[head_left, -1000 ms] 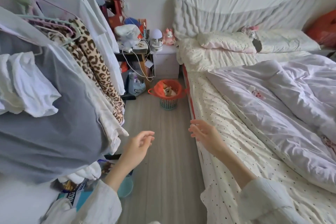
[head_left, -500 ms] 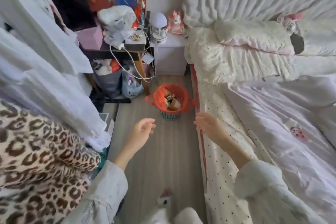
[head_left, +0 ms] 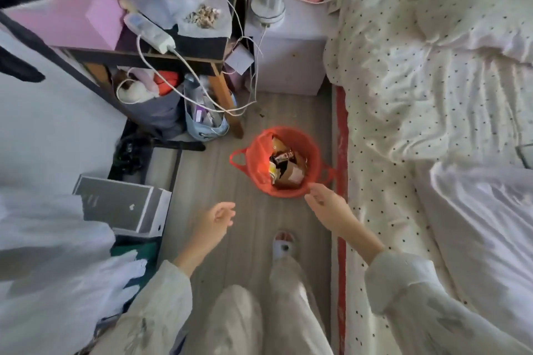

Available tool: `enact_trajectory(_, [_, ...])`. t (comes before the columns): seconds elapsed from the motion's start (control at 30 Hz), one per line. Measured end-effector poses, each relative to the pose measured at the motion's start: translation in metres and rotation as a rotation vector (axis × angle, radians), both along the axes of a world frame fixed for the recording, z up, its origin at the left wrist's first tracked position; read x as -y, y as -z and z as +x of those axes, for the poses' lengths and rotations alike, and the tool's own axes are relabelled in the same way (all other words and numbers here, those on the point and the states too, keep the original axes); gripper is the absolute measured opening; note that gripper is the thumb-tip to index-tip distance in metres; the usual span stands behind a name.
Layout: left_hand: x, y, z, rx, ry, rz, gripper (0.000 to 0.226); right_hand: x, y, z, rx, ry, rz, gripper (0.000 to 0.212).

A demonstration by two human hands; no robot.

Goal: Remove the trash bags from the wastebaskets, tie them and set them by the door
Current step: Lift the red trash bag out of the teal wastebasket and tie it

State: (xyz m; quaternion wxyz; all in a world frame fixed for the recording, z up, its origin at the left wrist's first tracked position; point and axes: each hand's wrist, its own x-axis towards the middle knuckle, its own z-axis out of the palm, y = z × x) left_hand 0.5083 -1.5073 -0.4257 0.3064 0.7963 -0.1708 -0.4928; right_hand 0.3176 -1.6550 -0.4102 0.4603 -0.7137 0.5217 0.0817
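Note:
An orange trash bag (head_left: 259, 158) lines a small wastebasket on the wooden floor beside the bed. It holds cardboard and wrappers (head_left: 285, 168), and its loop handles stick out left and right. My right hand (head_left: 326, 204) hovers at the bag's near rim, fingers apart, holding nothing. My left hand (head_left: 215, 223) is lower left of the basket, open and apart from it.
The bed (head_left: 418, 101) with spotted sheets runs along the right. A cluttered desk (head_left: 161, 52) with hanging cables, a white nightstand (head_left: 288, 57) and bags stand behind the basket. A grey box (head_left: 121, 207) lies at the left. My slippered foot (head_left: 284, 245) is on the floor.
I have walked closer and now look straight down on the basket. My right hand has reached forward to the bag's rim; the left hand trails behind.

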Motion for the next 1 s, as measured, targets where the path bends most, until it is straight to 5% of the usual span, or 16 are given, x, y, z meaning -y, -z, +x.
enact_trajectory(0.33, [0.095, 0.218, 0.035, -0.18, -0.106, 0.125, 0.03, 0.055, 0.246, 0.053, -0.301, -0.598, -0.221, 0.054])
enact_trajectory(0.57, [0.124, 0.355, 0.027, -0.424, -0.374, 0.185, 0.052, 0.031, 0.395, 0.041, -0.354, -0.621, -0.411, 0.077])
enact_trajectory(0.73, [0.149, 0.387, 0.036, -0.416, -0.521, 0.074, 0.009, 0.025, 0.421, 0.032, -0.26, -0.607, -0.526, 0.087])
enact_trajectory(1.0, [0.165, 0.381, 0.046, -0.155, -0.625, 0.227, 0.031, 0.035, 0.412, 0.035, -0.265, -0.591, -0.526, 0.066])
